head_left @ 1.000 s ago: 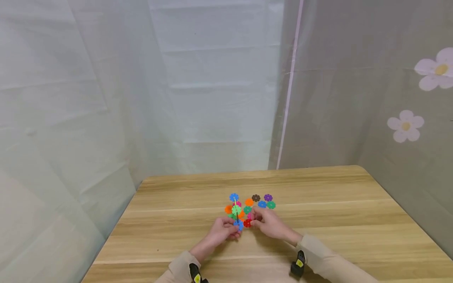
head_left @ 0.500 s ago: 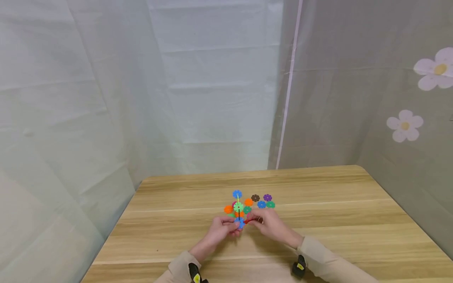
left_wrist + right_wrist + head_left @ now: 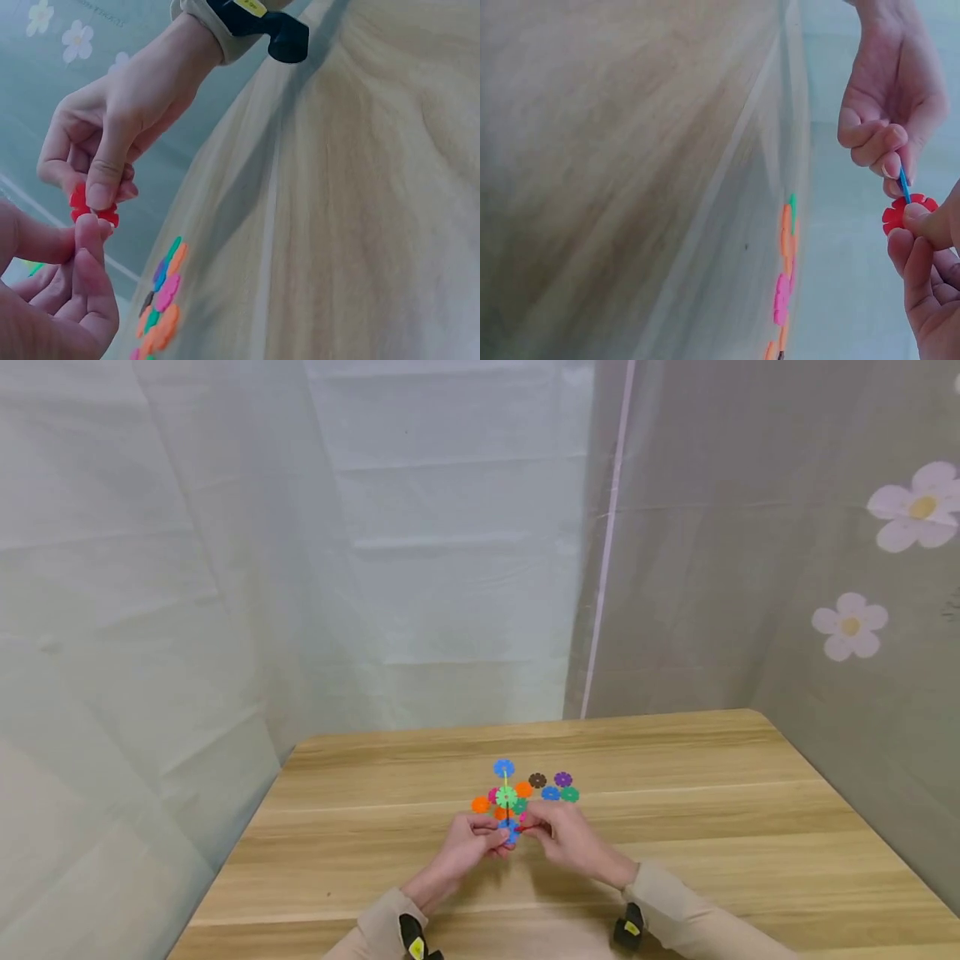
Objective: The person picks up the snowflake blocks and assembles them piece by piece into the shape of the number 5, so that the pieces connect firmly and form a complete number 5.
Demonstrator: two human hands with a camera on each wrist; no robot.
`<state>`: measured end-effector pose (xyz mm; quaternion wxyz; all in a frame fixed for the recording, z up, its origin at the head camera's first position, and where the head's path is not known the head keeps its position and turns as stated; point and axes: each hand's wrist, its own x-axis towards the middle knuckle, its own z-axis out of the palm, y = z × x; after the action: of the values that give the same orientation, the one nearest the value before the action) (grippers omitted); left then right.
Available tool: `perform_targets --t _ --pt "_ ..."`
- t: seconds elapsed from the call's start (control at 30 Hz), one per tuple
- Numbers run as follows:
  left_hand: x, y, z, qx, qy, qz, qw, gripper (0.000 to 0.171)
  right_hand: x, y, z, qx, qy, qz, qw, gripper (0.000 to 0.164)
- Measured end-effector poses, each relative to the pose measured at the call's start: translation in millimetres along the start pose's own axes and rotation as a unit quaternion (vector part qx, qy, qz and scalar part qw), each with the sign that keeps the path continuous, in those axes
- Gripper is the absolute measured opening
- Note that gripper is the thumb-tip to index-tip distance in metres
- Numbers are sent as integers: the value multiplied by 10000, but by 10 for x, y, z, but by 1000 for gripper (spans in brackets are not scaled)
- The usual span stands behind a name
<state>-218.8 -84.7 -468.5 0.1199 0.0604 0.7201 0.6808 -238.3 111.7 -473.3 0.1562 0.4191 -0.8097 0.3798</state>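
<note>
In the head view my left hand pinches a blue notched disc between thumb and fingers. That disc is the near end of a chain of interlocking discs: a dark one seen edge-on, a light green disc, a thin yellow one edge-on, and a far blue disc. My right hand pinches a red notched disc. In the right wrist view the blue disc, edge-on, meets the red disc's rim at an angle. Fingertips of both hands almost touch and partly cover the two discs.
Loose discs lie on the wooden table beyond the hands: an orange disc, a brown disc, a purple disc, a teal disc and several others. A pale curtain hangs behind the table.
My right hand has lifted the red disc, turned it edge-on to the head camera and brought it to the blue disc. The chain has swung to near upright in the head view.
</note>
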Motion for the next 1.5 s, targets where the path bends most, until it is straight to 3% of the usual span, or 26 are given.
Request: perform_targets --t 0.3,0.57,0.93,1.3,1.5 --pt "38 -27 -53 77 -221 -138 9996 24 -1 31 16 347 114 -29 9993 16" --pt "31 -80 -99 -36 -338 -275 9990 26 -5 21 17 546 -188 869 9945 16" --pt "29 -143 -139 -385 -191 -504 9978 23 -3 99 44 -648 -272 1826 9807 20" --pt "16 -139 -131 -293 -387 -531 9974 22 65 138 83 -949 -768 2247 9667 26" --pt "17 -156 -113 -336 -424 -569 9969 20 107 191 134 -1120 -815 2379 9614 22"
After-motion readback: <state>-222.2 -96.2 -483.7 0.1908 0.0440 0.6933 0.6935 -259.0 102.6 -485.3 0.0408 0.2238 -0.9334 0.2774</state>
